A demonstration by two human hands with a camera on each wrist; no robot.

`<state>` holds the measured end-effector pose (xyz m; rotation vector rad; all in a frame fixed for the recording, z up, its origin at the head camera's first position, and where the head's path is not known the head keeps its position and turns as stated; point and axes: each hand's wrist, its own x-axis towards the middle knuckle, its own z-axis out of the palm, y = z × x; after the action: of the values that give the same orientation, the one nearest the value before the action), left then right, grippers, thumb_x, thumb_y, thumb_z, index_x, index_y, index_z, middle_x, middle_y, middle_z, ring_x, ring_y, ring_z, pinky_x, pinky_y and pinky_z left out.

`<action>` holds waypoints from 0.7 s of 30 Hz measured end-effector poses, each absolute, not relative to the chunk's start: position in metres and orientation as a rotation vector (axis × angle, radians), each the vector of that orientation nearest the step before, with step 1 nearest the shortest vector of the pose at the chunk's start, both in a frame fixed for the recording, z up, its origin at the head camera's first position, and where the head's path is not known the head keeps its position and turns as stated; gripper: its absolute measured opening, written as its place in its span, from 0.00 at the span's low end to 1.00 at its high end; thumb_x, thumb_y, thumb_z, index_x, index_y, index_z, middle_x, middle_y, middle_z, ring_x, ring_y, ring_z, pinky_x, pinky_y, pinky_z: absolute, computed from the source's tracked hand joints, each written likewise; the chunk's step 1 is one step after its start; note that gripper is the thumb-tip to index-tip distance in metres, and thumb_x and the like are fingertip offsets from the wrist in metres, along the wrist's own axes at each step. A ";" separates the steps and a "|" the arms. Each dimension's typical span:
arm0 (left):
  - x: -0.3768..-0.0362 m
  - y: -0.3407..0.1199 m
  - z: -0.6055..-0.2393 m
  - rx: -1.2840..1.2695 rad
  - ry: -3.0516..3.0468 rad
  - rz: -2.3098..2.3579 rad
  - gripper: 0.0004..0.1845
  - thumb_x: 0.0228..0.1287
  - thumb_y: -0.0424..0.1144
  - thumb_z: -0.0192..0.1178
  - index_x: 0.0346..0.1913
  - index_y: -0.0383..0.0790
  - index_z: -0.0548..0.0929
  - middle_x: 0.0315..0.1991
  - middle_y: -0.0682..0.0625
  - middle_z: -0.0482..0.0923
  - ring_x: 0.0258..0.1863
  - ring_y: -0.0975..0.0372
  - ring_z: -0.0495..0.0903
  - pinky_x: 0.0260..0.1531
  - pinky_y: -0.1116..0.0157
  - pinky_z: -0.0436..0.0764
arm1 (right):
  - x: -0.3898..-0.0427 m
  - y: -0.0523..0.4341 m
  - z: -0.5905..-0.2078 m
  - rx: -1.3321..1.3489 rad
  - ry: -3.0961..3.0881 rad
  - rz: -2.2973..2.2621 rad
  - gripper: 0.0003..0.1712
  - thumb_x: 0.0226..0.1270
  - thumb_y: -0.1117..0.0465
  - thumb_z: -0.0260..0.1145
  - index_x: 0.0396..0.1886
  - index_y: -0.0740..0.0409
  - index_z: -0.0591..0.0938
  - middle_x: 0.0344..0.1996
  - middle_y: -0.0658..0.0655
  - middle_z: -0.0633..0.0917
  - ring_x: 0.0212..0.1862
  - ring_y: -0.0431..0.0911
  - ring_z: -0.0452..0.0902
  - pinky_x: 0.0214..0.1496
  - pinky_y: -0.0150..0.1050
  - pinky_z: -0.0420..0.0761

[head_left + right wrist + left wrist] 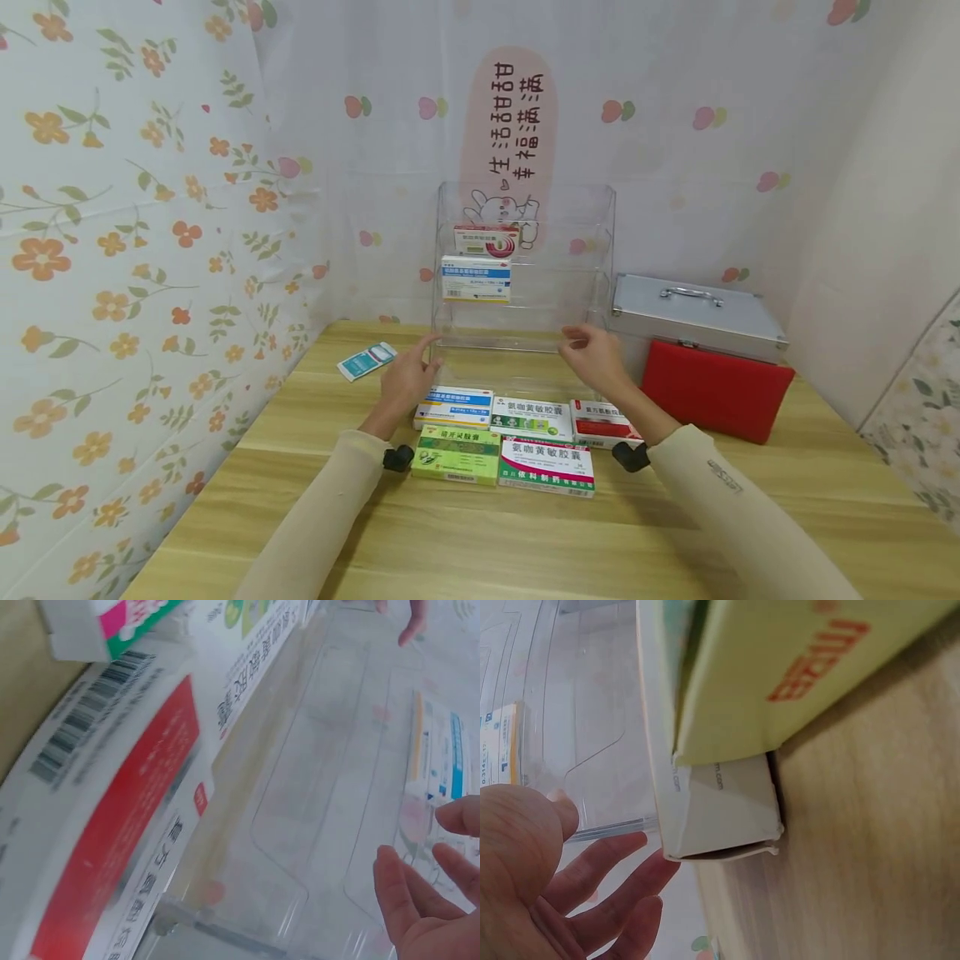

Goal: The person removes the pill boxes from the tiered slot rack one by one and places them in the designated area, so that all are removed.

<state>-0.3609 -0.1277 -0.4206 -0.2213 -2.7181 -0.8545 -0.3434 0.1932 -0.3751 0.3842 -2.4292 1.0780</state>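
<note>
A clear tiered display rack point(525, 333) stands on the table between my two hands. Beside its left edge is my left hand point(407, 382); the left wrist view shows the thumb and the loosely bent fingers point(619, 900) apart, close to the rack's edge. On the other side my right hand point(594, 360) hovers in front of the rack, fingers parted and nothing between them. A red-and-white box point(486, 241) sits on an upper tier, and a blue-and-white medicine box point(476, 279) one tier below. Whether the left fingertips touch the rack I cannot tell.
In front lie several medicine boxes, among them a green box point(456, 455), a pink-and-green box point(547, 467) and a red-banded box point(596, 421). A teal-and-white packet point(367, 361) lies left. At right, a silver case point(697, 317) stands behind a red pouch point(712, 390).
</note>
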 end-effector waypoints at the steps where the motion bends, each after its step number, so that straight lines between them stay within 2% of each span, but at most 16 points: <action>1: -0.361 -0.127 -0.421 -0.222 -2.715 -0.852 0.25 0.75 0.50 0.54 0.72 0.60 0.68 0.12 0.53 0.70 0.10 0.63 0.62 0.10 0.67 0.58 | -0.345 0.192 -0.375 0.385 -2.428 1.081 0.16 0.63 0.65 0.65 0.50 0.68 0.84 0.45 0.67 0.86 0.44 0.59 0.85 0.46 0.52 0.83; 5: -0.362 -0.127 -0.422 -0.229 -2.700 -0.840 0.25 0.75 0.50 0.55 0.71 0.60 0.69 0.11 0.53 0.69 0.10 0.63 0.61 0.10 0.67 0.57 | -0.351 0.186 -0.371 0.394 -2.425 1.085 0.18 0.62 0.64 0.66 0.51 0.67 0.84 0.45 0.67 0.86 0.46 0.58 0.84 0.47 0.52 0.83; 13: -0.364 -0.127 -0.425 -0.230 -2.692 -0.829 0.25 0.75 0.49 0.55 0.72 0.60 0.68 0.11 0.53 0.67 0.10 0.63 0.60 0.10 0.67 0.56 | -0.366 0.176 -0.368 0.479 -2.358 1.107 0.19 0.65 0.63 0.69 0.54 0.65 0.83 0.61 0.66 0.78 0.54 0.61 0.78 0.54 0.54 0.80; 21: -0.363 -0.126 -0.423 -0.202 -2.700 -0.836 0.25 0.74 0.48 0.57 0.71 0.62 0.69 0.12 0.52 0.67 0.11 0.62 0.61 0.11 0.67 0.57 | -0.379 0.166 -0.360 0.520 -2.359 1.088 0.20 0.65 0.62 0.69 0.55 0.65 0.83 0.63 0.66 0.76 0.57 0.60 0.77 0.44 0.49 0.84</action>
<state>-0.3626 -0.1262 -0.4232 -0.2024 -2.6998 -0.8358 -0.3788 0.1664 -0.3596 0.5201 -2.3594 1.0876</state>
